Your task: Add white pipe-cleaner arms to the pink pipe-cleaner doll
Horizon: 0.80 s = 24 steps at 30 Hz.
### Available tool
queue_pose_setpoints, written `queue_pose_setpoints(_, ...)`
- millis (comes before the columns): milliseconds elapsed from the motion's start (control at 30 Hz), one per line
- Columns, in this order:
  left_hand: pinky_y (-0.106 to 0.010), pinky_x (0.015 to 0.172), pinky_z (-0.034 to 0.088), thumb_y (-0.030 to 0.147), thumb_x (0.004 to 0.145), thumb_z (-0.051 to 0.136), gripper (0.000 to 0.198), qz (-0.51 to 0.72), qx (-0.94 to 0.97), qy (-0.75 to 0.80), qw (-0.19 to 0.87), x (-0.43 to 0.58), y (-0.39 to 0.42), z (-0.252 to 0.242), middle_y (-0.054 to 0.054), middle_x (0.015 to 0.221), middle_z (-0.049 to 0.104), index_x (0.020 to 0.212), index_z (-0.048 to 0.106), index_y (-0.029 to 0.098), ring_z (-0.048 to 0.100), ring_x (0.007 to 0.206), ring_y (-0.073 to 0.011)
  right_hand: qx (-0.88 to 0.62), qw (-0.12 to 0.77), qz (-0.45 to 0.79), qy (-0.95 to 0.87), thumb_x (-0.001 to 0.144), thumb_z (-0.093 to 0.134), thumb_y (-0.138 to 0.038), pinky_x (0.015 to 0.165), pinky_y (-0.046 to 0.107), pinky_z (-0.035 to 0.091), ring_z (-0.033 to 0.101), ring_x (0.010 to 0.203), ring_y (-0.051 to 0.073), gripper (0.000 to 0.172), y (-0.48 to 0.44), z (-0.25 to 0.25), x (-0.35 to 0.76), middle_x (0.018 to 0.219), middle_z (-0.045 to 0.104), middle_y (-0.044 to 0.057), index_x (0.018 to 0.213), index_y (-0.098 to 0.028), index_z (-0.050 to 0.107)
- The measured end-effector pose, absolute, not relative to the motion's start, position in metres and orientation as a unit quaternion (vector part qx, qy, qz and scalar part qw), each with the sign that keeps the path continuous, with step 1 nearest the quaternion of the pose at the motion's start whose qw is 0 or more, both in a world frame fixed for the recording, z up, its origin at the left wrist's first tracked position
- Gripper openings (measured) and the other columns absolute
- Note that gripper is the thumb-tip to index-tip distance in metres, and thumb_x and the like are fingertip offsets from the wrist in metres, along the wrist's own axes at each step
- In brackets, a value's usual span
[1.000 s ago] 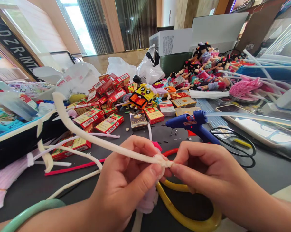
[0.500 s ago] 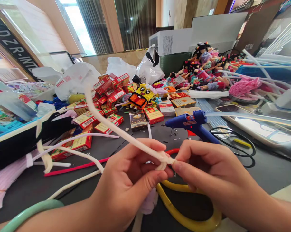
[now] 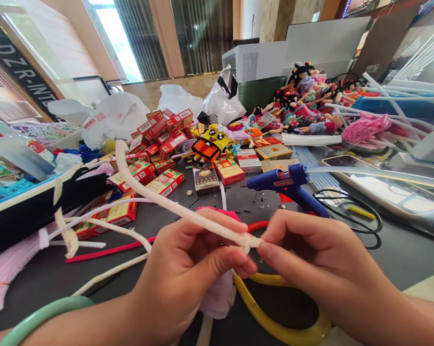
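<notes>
My left hand (image 3: 183, 278) and my right hand (image 3: 307, 254) meet at the table's near middle, both pinching a cream pipe cleaner (image 3: 159, 199) at a small twisted knot (image 3: 248, 241). The stem's free length slants up and left from the knot. Under my left palm a fluffy pale pink piece (image 3: 217, 298) and a bright pink bit (image 3: 217, 210) show; whether the hand grips them is unclear. A green bangle (image 3: 44, 315) circles my left wrist.
A blue glue gun (image 3: 287, 185) lies just beyond my right hand, with a black cord (image 3: 361, 211). Yellow-handled scissors (image 3: 274, 322) lie under my hands. Red boxes (image 3: 148, 158), a yellow-orange toy (image 3: 213, 142), dolls (image 3: 303, 101) and pipe-cleaner bundles (image 3: 368, 127) crowd the far side.
The pipe cleaner's free end swung from far left to upright and back partly left. My fingers kept working the knot; a bright pink bit now shows above my left hand.
</notes>
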<state>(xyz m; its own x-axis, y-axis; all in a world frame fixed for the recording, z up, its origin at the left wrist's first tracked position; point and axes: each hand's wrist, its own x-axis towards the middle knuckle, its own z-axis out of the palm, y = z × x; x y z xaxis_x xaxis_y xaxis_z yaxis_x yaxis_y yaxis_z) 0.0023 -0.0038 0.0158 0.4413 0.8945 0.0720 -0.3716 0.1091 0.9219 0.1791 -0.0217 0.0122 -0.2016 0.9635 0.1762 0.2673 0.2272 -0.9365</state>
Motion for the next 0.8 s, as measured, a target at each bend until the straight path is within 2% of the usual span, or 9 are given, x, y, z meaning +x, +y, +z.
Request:
queue_pose_setpoints(267,-0.013,0.058,0.056,0.021,0.073,0.085,0.011,0.438,0.492,0.279,0.699,0.0046,-0.0032,0.0154,-0.001,0.062,0.074,0.076,0.075,0.016,0.07,0.058,-0.0099,-0.477,0.423,0.374,-0.674,0.081,0.056,-0.028,0.041,0.018,0.036,0.048,0.046,0.008,0.021,-0.0244,0.0106,0.1788,0.052,0.059,-0.002,0.062,-0.019,0.061)
queue_pose_setpoints(400,-0.014,0.057,0.056,0.021,0.071,0.086,0.014,0.45,0.489,0.286,0.691,0.0043,-0.004,0.0148,0.0,0.063,0.074,0.08,0.076,0.017,0.069,0.057,-0.0102,-0.479,0.42,0.37,-0.677,0.081,0.056,-0.028,0.042,0.018,0.037,0.049,0.047,0.008,0.022,-0.0247,0.0105,0.1784,0.052,0.059,-0.002,0.062,-0.019,0.061)
queue_pose_setpoints(600,-0.013,0.062,0.059,0.011,0.069,0.086,0.024,0.469,0.459,0.273,0.703,0.0053,-0.0034,0.0155,0.001,0.074,0.078,0.089,0.076,0.021,0.073,0.064,-0.0099,-0.467,0.418,0.375,-0.683,0.081,0.056,-0.028,0.042,0.018,0.039,0.048,0.047,0.008,0.021,-0.0235,0.012,0.1778,0.053,0.059,-0.002,0.062,-0.02,0.059)
queue_pose_setpoints(800,-0.011,0.068,0.058,-0.001,0.07,0.08,0.029,0.464,0.475,0.254,0.703,0.0063,-0.0034,0.0147,0.003,0.077,0.077,0.088,0.073,0.02,0.072,0.072,-0.008,-0.446,0.409,0.405,-0.686,0.082,0.056,-0.025,0.041,0.018,0.031,0.04,0.046,0.007,0.02,-0.0229,0.0131,0.1759,0.053,0.053,-0.004,0.062,-0.02,0.056)
